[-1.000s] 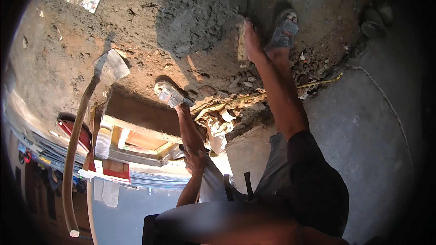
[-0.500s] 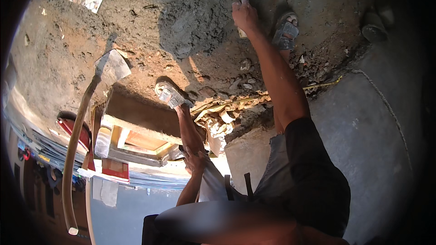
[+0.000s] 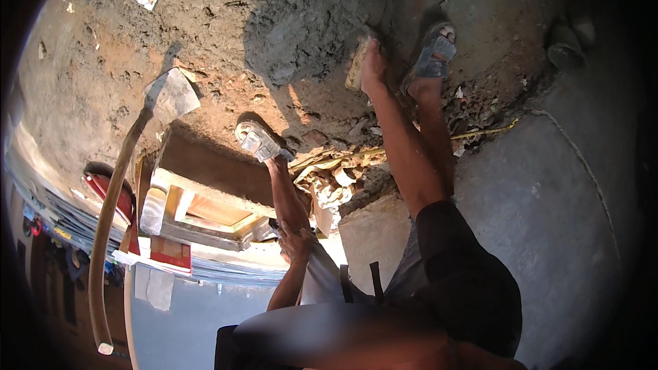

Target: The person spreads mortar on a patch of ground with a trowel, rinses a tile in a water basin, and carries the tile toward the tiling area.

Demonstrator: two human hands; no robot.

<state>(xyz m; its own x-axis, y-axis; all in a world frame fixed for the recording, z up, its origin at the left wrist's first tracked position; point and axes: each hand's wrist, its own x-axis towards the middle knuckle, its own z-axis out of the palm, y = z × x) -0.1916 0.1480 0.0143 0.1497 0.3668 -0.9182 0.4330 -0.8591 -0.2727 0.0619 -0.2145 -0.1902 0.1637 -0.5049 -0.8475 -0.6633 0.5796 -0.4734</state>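
Rough grey mortar, right-hand grip clamped on a tan block, block showing along its left side

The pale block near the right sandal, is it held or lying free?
Held: the right hand grips the pale block along its right side. Whether its underside touches the ground, I cannot tell.

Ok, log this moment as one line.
left hand: on left leg | right hand: gripping tan block, left of right sandal | hoe: at left
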